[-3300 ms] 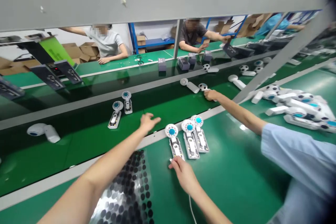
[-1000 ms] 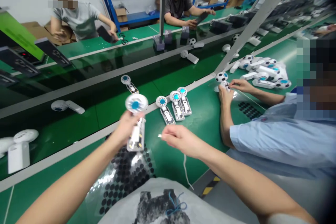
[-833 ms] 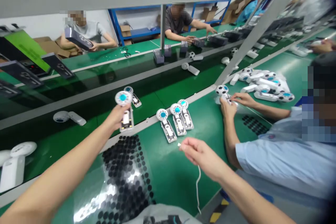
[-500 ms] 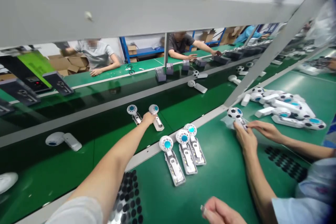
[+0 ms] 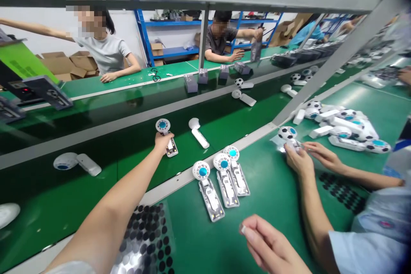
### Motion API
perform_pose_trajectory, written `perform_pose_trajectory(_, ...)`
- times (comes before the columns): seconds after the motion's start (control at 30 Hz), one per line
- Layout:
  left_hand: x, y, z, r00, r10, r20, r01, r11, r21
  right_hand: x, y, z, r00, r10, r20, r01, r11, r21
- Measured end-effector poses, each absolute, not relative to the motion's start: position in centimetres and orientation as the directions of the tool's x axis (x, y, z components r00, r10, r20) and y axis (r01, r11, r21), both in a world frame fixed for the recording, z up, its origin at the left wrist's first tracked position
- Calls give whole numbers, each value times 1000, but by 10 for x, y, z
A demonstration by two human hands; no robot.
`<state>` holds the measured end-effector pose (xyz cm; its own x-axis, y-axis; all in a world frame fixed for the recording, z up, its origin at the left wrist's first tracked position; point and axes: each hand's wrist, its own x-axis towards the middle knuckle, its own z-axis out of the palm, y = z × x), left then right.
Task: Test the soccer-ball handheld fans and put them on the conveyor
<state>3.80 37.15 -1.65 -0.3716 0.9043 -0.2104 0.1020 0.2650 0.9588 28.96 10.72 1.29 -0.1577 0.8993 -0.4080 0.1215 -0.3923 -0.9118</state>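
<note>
Over the green conveyor, my left hand point(image 5: 163, 142) is closed on a white device point(image 5: 171, 147) with a round blue-centred head and a clear body. To its right lies another white device point(image 5: 199, 133), apart from my fingers. Three clear-bodied devices, among them the nearest one point(image 5: 212, 201), rest side by side on the green table. My right hand point(image 5: 268, 242) is at the bottom, thumb and fingertips pinched on a small whitish piece point(image 5: 243, 229). A sheet of black round stickers point(image 5: 147, 235) lies beside my left forearm.
At the right, a co-worker's hands point(image 5: 302, 158) hold a football-patterned device near a pile of similar ones point(image 5: 349, 126). A slanted metal post point(image 5: 298, 90) rises beside the conveyor. People sit across the line, near grey boxes point(image 5: 190, 83).
My left hand has moved left from one device to the other and grips it; the first device now lies free at a changed angle. My right hand has come further into view.
</note>
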Motion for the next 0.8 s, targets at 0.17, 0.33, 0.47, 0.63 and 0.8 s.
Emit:
perform_pose_trajectory(0.17,42,278,16,-96,952,-290,-131,277,952,267,110,35,-168,966,-194,260,-147,-955)
perform_pose_trajectory(0.33,53,176,45,54,927,-370,-264,371,890,232,106,53,-294,956,-27,298,65,-952)
perform_pose_trajectory(0.47,58,130,59,70,933,-353,-249,359,900,210,97,64,-371,928,39,287,155,-946)
perform_pose_trajectory(0.63,60,106,71,51,961,-271,-188,275,943,204,82,70,-419,906,52,300,192,-934)
perform_pose_trajectory(0.8,62,93,77,100,978,-185,-42,190,981,212,75,67,-447,894,-26,385,166,-908)
